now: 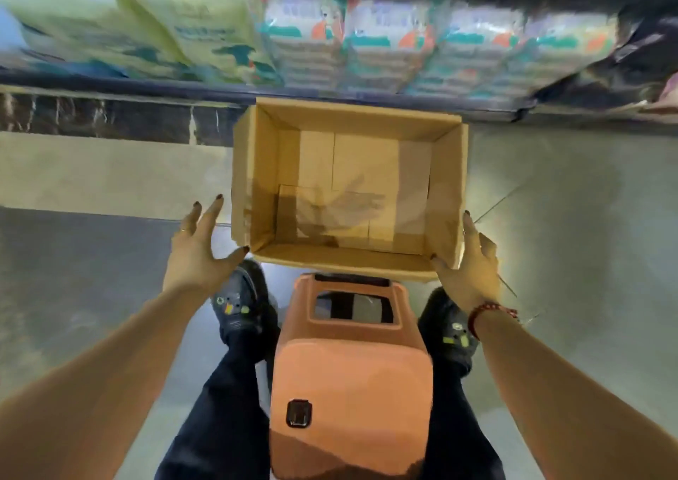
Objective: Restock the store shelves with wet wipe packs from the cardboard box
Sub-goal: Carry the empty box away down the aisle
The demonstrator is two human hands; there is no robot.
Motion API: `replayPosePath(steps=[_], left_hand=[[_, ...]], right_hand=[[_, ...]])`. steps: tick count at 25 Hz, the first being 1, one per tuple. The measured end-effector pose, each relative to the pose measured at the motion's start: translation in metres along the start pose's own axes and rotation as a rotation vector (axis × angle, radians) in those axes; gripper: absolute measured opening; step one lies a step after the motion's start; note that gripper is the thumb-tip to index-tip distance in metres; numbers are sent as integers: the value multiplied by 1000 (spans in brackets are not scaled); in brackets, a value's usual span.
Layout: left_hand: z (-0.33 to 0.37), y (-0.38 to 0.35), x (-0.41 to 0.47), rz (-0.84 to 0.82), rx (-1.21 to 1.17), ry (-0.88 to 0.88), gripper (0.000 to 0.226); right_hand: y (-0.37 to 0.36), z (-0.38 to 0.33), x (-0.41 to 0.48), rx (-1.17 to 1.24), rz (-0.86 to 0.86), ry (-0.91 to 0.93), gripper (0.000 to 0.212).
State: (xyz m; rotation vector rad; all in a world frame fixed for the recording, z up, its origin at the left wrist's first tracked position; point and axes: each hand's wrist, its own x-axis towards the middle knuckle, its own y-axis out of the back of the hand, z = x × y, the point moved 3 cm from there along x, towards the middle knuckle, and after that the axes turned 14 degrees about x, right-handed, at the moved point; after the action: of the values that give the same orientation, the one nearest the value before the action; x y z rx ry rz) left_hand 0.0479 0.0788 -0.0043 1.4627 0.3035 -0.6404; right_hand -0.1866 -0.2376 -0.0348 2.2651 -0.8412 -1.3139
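Box: brown open-top cardboard box (pixel 257 171) – nothing visible inside, bottom flaps bare, hand shadow across them.
Box location: on the floor, far edge against the shelf base, just ahead of the person's feet.
Packs: white, teal and orange wet wipe packs (pixel 389 46) in a row on the low dark shelf (pixel 146 89), blurred; pale green-yellow packs (pixel 205 32) to their left.
Floor: glossy grey floor (pixel 568 204), light glare.
Left hand (pixel 196 248): by the box's near-left corner, fingers (pixel 211 212) spread straight, holding nothing – thumb tip at the corner, contact unclear.
Right hand (pixel 473 263): flat against the outer right wall, fingers (pixel 467 223) straight, thumb at the near corner.
Extras: red bead bracelet (pixel 484 314); dark clogs (pixel 238 303); orange plastic case (pixel 348 388) between the legs.
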Motion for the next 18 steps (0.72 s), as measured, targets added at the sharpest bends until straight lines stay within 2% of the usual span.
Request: replayPosePath(steps=[4,9,12,16,18], left_hand=[[-9,-78,29,-54,20,-10,95],[-18,-110,66,-6,-13,-35,100],[-16,-127,86,-13,-41,-33,108],[-15,-144,98,78,-98,-51,110],[-15,-147,92,116,-133,-35,106]], right_hand=[[-39,54,38,-25,62,1,97],[-64,86,68,5,121,20,102],[-76,93,82,-25,172,104,100],[-84,100,87,5,336,102,88],[-86,102,85,12,355,88,88]])
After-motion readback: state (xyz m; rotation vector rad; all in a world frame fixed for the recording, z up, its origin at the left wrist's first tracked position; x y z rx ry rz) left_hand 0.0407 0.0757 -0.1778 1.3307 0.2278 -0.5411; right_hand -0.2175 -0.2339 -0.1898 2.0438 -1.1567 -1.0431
